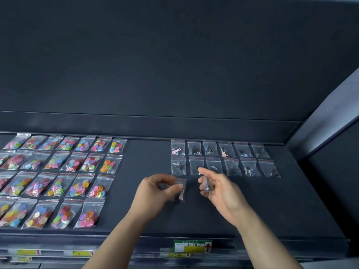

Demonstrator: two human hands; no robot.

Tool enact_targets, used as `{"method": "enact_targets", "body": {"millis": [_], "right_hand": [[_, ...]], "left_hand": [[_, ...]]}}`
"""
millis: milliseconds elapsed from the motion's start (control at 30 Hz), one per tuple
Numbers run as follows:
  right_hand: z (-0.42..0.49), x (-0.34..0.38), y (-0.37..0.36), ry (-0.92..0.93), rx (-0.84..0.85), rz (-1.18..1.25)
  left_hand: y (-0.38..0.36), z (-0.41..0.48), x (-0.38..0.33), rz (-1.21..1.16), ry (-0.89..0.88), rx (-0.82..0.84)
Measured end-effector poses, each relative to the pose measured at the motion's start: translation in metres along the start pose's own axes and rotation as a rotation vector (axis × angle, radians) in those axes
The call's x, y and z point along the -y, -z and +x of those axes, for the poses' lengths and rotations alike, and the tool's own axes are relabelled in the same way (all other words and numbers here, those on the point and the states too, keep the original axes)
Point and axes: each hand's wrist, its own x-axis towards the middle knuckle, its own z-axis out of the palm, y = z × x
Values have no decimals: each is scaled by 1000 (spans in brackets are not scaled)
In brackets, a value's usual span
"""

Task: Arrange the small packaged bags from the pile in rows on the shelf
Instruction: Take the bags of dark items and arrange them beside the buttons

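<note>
On the dark shelf (147, 156) two rows of small clear bags with dark metal parts (225, 159) lie at the right. My left hand (155, 191) pinches one small clear bag (181, 188) just below the left end of those rows; a pink piece shows inside it. My right hand (219, 189) holds a small bunch of clear bags (206, 183) in its curled fingers, close to the second row. A gap of a few centimetres separates the two hands.
Several rows of clear bags filled with coloured buttons (58, 177) cover the shelf's left half. A raised back ledge (147, 129) and a right side wall (330, 117) bound the shelf. A green and white price label (192, 246) hangs on the front edge.
</note>
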Motion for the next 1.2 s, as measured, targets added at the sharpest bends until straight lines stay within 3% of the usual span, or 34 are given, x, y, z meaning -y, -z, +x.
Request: {"method": "enact_targets", "body": {"millis": [67, 167, 400, 700, 967, 1100, 1200], "right_hand": [[-5, 2, 5, 38, 21, -21], [-11, 2, 7, 119, 22, -188], [-19, 5, 26, 139, -72, -398], [-22, 9, 33, 112, 22, -370], [-17, 0, 24, 130, -103, -186], [-10, -9, 20, 124, -195, -298], [0, -17, 20, 111, -242, -435]], "left_hand": [[-11, -6, -15, -155, 38, 133], [-27, -8, -27, -195, 40, 231], [-33, -3, -26, -170, 35, 219], [-36, -1, -36, -264, 26, 350], [-39, -5, -24, -179, 85, 330], [-37, -4, -10, -102, 96, 282], [-25, -1, 1, 33, 24, 128]]}}
